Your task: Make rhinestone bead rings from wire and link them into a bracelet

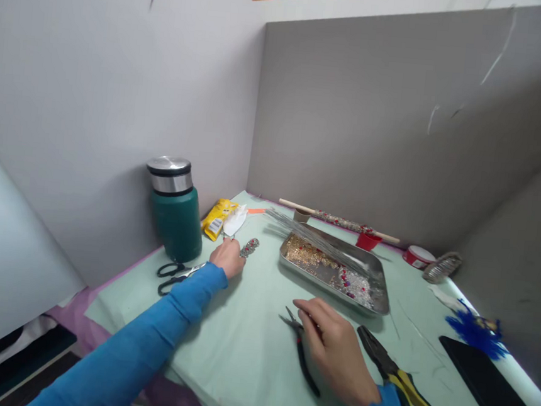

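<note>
Shallow rectangular grey metal tray (311,277): smooth, shiny. Behind it, pale wooden rod (297,205), smooth, mid-length rough with beads. Left of tray: silvery beaded piece (249,247), bumpy, glittering; green cylindrical bottle (177,226), matt body, polished metal collar.

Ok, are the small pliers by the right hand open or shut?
Open: the small pliers show their two pointed tips spread apart, just beyond the right hand.

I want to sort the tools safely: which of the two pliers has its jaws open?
The smaller, black-handled pliers by the right hand: their tips stand apart, while the larger, yellow-handled pliers look closed.
</note>
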Action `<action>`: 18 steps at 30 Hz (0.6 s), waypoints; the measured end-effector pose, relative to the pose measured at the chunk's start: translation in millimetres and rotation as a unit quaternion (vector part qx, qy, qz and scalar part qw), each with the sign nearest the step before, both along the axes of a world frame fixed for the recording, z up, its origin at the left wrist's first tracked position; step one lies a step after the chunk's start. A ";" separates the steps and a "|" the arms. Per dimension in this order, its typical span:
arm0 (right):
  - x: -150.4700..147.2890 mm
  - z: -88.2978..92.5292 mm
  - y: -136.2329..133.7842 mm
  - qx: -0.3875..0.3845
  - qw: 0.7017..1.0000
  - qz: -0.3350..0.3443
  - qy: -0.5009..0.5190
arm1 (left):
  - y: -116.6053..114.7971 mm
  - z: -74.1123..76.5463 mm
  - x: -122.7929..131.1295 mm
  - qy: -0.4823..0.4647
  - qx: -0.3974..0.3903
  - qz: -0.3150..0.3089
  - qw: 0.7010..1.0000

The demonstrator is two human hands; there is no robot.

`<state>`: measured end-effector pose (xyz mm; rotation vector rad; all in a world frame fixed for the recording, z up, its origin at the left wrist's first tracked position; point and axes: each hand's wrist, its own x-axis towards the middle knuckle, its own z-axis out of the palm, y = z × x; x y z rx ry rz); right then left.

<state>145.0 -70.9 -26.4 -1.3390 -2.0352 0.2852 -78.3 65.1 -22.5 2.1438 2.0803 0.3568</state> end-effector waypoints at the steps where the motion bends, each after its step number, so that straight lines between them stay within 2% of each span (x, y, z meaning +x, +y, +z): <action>1: 0.3 -4.3 -1.8 0.013 1.000 -0.008 0.013 | -1.3 0.0 1.6 0.003 0.000 0.004 1.000; 8: 3.3 -26.6 -7.7 0.110 0.993 -0.047 0.006 | -9.2 -0.3 6.2 0.006 0.010 0.017 1.000; 12: 5.1 -30.5 -12.9 0.140 0.987 -0.078 -0.025 | -23.5 12.2 10.9 -0.011 0.039 0.002 0.999; 15: 2.7 -31.9 -19.7 0.140 0.986 -0.074 -0.056 | -63.9 33.2 27.4 -0.040 0.086 -0.042 0.995; 18: -2.5 -32.8 -27.6 0.139 0.983 -0.076 -0.088 | -135.7 60.7 44.9 -0.092 0.142 -0.144 0.975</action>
